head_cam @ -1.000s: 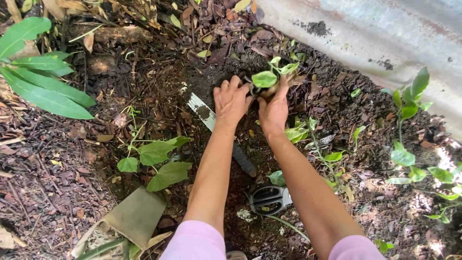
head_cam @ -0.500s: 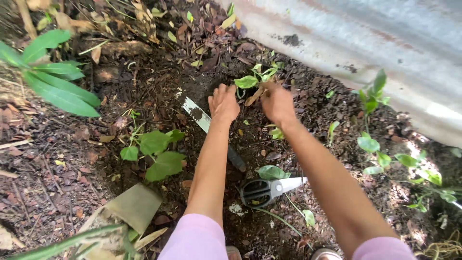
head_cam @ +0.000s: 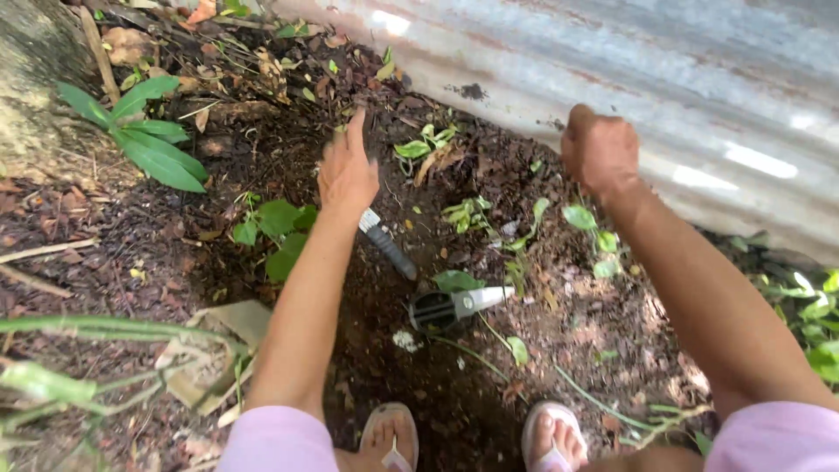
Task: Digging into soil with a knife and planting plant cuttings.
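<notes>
The little green plant (head_cam: pixel 426 144) stands in the dark dirt by the metal wall (head_cam: pixel 664 79). Our left hand (head_cam: pixel 348 170) is spread flat just left of it, our right hand (head_cam: pixel 599 153) is a fist to its right. We think planting is done; next, the scissors (head_cam: pixel 450 306) below it

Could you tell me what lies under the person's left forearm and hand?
Under the left hand a knife lies on dark soil: its black handle and a bit of pale blade show. The rest of the blade is covered by the hand.
</notes>
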